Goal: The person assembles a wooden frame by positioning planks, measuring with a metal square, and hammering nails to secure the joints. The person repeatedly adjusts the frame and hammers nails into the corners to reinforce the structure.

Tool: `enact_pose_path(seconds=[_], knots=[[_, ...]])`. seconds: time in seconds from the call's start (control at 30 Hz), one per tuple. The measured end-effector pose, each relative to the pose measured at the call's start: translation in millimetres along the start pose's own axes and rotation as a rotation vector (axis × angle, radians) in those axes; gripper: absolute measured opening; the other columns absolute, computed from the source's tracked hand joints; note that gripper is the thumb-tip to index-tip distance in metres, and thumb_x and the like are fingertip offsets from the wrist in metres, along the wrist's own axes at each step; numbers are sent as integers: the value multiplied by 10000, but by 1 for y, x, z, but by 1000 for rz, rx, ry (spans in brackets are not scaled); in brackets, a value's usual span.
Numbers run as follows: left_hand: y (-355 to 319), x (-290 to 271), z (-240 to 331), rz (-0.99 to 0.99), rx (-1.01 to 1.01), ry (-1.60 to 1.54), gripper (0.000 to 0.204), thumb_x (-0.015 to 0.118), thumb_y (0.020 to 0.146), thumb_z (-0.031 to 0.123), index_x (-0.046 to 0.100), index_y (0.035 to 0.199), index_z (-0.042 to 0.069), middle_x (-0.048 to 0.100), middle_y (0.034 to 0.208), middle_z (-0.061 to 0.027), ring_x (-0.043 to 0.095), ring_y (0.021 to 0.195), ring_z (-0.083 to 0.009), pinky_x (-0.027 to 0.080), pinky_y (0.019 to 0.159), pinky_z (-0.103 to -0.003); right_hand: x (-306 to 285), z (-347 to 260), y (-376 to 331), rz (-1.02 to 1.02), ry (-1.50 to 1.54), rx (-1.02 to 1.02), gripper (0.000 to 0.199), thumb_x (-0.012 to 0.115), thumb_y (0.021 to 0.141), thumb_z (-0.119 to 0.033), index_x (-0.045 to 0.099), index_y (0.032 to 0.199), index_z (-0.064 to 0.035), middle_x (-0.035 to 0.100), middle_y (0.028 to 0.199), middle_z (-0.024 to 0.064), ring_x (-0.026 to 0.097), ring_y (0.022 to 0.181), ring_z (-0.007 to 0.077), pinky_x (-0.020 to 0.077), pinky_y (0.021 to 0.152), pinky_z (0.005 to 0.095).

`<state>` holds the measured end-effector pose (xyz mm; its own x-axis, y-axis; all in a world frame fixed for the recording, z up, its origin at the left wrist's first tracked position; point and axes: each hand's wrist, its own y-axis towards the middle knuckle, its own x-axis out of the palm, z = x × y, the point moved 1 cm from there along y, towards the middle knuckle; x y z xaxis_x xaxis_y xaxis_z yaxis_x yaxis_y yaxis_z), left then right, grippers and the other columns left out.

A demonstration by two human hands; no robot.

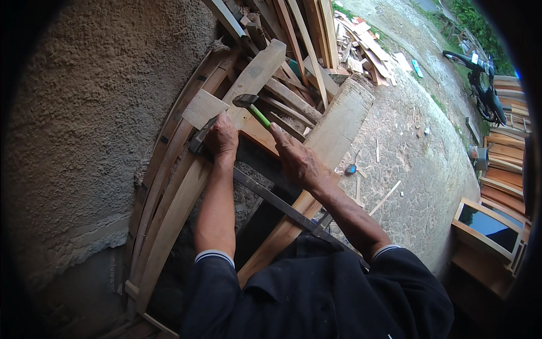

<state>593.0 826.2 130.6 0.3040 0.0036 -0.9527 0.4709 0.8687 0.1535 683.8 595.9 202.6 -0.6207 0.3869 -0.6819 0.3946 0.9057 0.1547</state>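
My right hand (298, 161) is closed round the green handle of a hammer (259, 117). The dark hammer head is just above and right of my left hand (222, 137), whose fingers are curled; whatever they grip is hidden. Beside that hand lies a pale square wood block (204, 109), next to the dark jaw of a long metal bar clamp (268, 199). The clamp's bar runs under my forearms across a wooden frame (276, 243). Two pale boards, one near the hammer head (261, 70) and a wider one (341, 127) to the right, support the work.
A rough wall (107, 107) rises at left, with long timber strips (169, 223) leaning along it. Wood scraps (367, 48) are piled at the back. A blue tape measure (350, 169) lies on the concrete ground. At right stand a motorcycle (485, 90) and stacked wooden frames (488, 226).
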Motion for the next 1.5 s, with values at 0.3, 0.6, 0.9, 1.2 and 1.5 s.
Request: enact_pose_path(seconds=[0.3, 0.6, 0.9, 1.2, 1.5], knots=[[-3, -8, 4, -23, 9, 7, 223, 472, 1008, 302, 651, 1054, 176, 750, 865, -175, 736, 831, -412, 584, 723, -556, -10, -6, 6, -158, -93, 125, 691, 428, 971, -17, 226, 1615, -167, 654, 1138, 275, 678, 949, 453, 557, 758, 541], [-1, -6, 5, -17, 1, -23, 238, 456, 1021, 319, 642, 1044, 172, 748, 875, -179, 735, 837, -415, 580, 720, -556, -6, -6, 10, -104, -98, 65, 730, 464, 949, 16, 229, 1614, -176, 558, 1379, 285, 677, 987, 468, 573, 805, 532], [-5, -10, 6, -24, -2, -12, 234, 472, 1012, 321, 648, 1052, 172, 749, 884, -175, 734, 833, -417, 581, 719, -555, -11, -10, 12, -221, -206, 148, 766, 448, 944, -1, 192, 1629, -230, 562, 1383, 284, 685, 940, 480, 572, 784, 530], [-3, -9, 4, -32, -14, -26, 158, 526, 969, 254, 651, 1007, 165, 751, 870, -171, 738, 832, -412, 590, 704, -542, -17, -17, 19, -290, -231, 226, 747, 453, 964, -29, 218, 1629, -277, 649, 949, 269, 690, 748, 378, 551, 683, 505], [-5, -3, -2, 151, -82, -310, 245, 523, 1009, 344, 665, 1051, 149, 726, 803, -134, 693, 672, -361, 554, 601, -492, -14, -4, 14, -138, -268, 206, 663, 490, 967, -38, 361, 1577, -265, 622, 822, 237, 666, 738, 365, 519, 668, 483]])
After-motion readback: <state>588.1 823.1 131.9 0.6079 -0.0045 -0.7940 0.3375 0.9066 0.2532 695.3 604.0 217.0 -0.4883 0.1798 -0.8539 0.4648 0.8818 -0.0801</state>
